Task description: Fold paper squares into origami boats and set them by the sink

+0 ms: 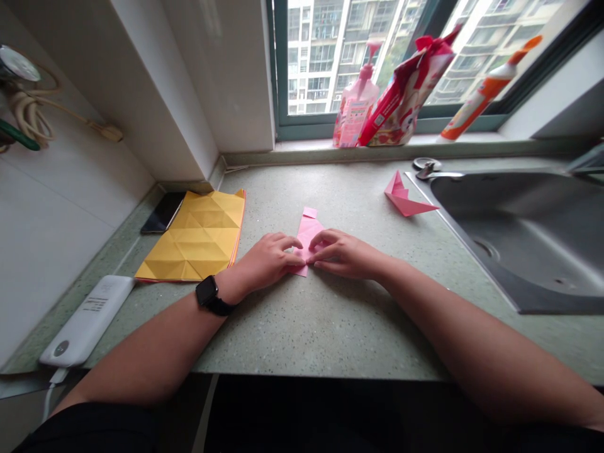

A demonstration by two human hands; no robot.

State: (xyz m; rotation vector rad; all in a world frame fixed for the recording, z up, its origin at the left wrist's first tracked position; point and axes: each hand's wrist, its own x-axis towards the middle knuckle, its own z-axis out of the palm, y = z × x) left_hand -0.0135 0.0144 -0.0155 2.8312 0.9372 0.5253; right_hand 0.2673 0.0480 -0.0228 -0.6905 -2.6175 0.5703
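A folded strip of pink paper (309, 229) lies on the speckled green countertop (330, 333), and my two hands meet over it. My left hand (267, 261) presses its fingertips on the paper's left side, with a black smartwatch (206, 291) on that wrist. My right hand (344, 255) holds the right side, fingers curled over the folds. The middle of the paper is hidden under my fingers. To the right lies a folded pink paper shape (403, 196), which neither hand touches. A creased yellow paper sheet (193, 239) lies left of my left hand.
A steel sink (514, 239) fills the right of the counter. A black phone (163, 212) lies partly under the yellow sheet, and a white power bank (87, 321) sits near the left wall. A pink soap bottle (356, 104), red bag (406, 94) and orange-and-white tube (486, 91) stand on the windowsill.
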